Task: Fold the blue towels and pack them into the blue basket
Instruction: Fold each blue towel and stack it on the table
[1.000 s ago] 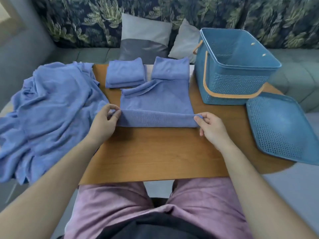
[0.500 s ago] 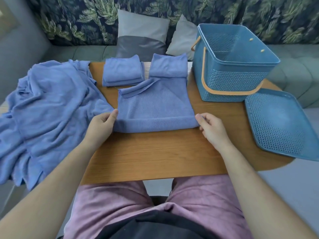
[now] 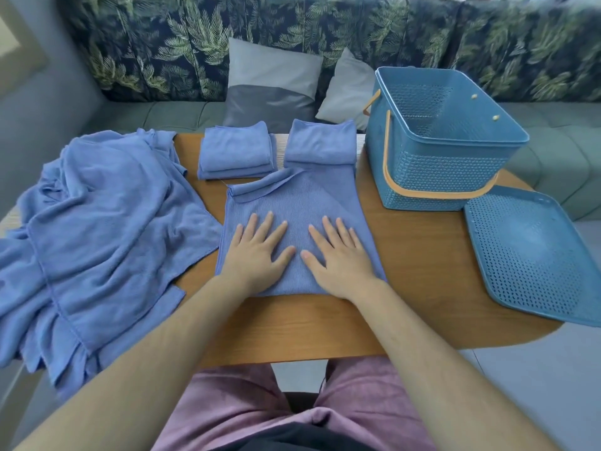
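Note:
A half-folded blue towel (image 3: 312, 200) lies flat in the middle of the wooden table (image 3: 422, 255). My left hand (image 3: 258, 255) and my right hand (image 3: 338, 255) rest palm down on it side by side, fingers spread, gripping nothing. Its far left corner is turned over in a loose flap. Behind it sit two folded blue towels, one stack (image 3: 237, 154) on the left and one (image 3: 320, 144) on the right. The blue basket (image 3: 455, 177) with an orange handle stands empty at the table's right rear.
A heap of unfolded blue towels (image 3: 97, 229) covers the table's left end and hangs over its edge. The basket's perforated blue lid (image 3: 533, 255) lies flat at the right. A sofa with grey cushions (image 3: 273, 83) runs behind the table.
Both hands let go of the towel's near edge after laying the fold down. They moved onto the top of the towel and now lie flat on it.

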{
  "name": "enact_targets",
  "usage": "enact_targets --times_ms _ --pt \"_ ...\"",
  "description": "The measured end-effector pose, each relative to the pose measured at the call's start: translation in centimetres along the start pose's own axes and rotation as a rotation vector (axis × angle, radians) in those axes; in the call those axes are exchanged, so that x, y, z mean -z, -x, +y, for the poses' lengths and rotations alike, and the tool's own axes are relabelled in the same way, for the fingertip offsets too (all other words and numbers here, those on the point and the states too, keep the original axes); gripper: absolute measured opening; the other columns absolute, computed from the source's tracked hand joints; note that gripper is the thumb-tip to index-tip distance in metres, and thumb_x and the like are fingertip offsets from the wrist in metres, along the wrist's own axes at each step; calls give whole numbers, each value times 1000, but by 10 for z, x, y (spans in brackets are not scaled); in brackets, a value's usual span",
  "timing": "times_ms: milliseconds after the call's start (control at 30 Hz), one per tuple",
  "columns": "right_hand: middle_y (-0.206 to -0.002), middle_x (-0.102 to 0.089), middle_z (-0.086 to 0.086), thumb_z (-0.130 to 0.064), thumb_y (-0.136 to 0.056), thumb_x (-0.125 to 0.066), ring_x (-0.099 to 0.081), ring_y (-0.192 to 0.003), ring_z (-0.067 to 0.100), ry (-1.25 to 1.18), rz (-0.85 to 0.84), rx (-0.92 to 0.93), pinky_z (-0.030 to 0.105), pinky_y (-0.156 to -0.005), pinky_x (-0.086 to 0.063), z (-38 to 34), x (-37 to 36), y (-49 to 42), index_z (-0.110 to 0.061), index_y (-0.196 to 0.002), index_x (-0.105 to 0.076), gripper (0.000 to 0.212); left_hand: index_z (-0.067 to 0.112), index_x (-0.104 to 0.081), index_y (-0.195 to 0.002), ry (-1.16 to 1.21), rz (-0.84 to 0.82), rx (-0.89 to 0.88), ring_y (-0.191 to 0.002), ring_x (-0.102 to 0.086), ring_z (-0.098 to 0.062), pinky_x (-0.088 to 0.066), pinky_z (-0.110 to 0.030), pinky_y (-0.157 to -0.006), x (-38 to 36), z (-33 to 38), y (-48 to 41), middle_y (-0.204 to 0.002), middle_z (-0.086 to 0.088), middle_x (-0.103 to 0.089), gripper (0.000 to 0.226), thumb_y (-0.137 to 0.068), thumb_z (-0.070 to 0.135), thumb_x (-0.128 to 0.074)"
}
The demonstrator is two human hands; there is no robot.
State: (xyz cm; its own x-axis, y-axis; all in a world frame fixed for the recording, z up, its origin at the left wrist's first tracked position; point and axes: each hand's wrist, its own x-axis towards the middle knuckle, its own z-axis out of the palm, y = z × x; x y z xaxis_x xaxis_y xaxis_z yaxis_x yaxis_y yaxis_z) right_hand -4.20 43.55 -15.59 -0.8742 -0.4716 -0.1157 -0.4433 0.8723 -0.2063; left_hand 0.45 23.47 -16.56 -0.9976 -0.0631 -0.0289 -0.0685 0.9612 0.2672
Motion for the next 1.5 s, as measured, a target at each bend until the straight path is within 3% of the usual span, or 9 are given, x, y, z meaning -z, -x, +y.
enact_targets --times_ms 133,267,500,667,767,933,1200,1400,1500 --pt "-170 -10 -1 -70 -97 -24 -4 -157 23 11 70 16 43 -126 -8 -6 -5 61 -35 -160 -25 72 41 -42 -150 15 117 -77 -152 -20 -25 -16 -47 -123 -3 4 49 -162 7 -30 70 -89 74 -31" --pt "-157 -42 5 -54 -96 -38 -33 -146 26 -37 234 1 42 -117 -28 -8 7 42 -23 -144 -53 60 29 -63 -121 59 284 -122 -124 -50 -21 -41 -39 -100 4 12 32 -129 7 -55 48 -91 61 -44" --pt "-171 -3 -1 -57 -98 -9 7 -157 21 7 92 26 40 -127 5 -9 -9 12 -29 -162 -18 70 37 -33 -155 35 110 -60 -156 -3 -20 -1 -40 -125 -12 11 11 -167 7 -17 72 -92 67 -16" --pt "-158 -43 1 -48 -100 -28 -37 -145 23 -172 298 75 40 -116 -32 -3 -1 26 -22 -142 -57 57 27 -51 -145 77 189 -85 -154 -17 -21 -11 -42 -125 -13 11 33 -161 4 -33 63 -94 58 -32" --pt "-134 -63 0 -30 -98 -40 -55 -121 27 -187 448 -56 41 -98 -45 23 27 -20 -17 -123 -69 40 13 -63 -120 117 281 -194 -133 -47 -24 -39 -41 -109 -7 31 5 -138 -1 -55 45 -92 43 -43" --pt "-114 -71 -1 -27 -99 -40 -51 -111 28 19 192 -65 40 -91 -39 32 51 -66 -21 -109 -70 32 11 -59 -90 111 325 -245 -86 -53 -28 -45 -41 -67 -9 59 -53 -95 -2 -57 18 -91 28 -52" --pt "-132 -63 0 -33 -104 -26 -47 -122 27 213 139 -161 41 -98 -32 36 49 -70 -15 -119 -66 47 15 -61 -97 117 372 -269 -99 -54 -22 -42 -37 -82 -20 51 -57 -106 4 -59 18 -91 30 -53" --pt "-167 -25 -1 -34 -106 -24 -23 -152 25 115 5 -178 42 -119 -21 56 46 -93 -14 -155 -36 54 22 -62 -111 119 326 -232 -136 -45 -23 -38 -39 -104 -19 53 -55 -131 9 -57 28 -90 36 -52" --pt "-153 -47 3 -26 -101 -40 -40 -141 25 38 247 -93 41 -112 -31 57 42 -85 -13 -140 -55 44 24 -60 -124 138 260 -192 -147 -33 -28 -29 -43 -114 -21 52 -56 -147 6 -51 39 -91 40 -48"
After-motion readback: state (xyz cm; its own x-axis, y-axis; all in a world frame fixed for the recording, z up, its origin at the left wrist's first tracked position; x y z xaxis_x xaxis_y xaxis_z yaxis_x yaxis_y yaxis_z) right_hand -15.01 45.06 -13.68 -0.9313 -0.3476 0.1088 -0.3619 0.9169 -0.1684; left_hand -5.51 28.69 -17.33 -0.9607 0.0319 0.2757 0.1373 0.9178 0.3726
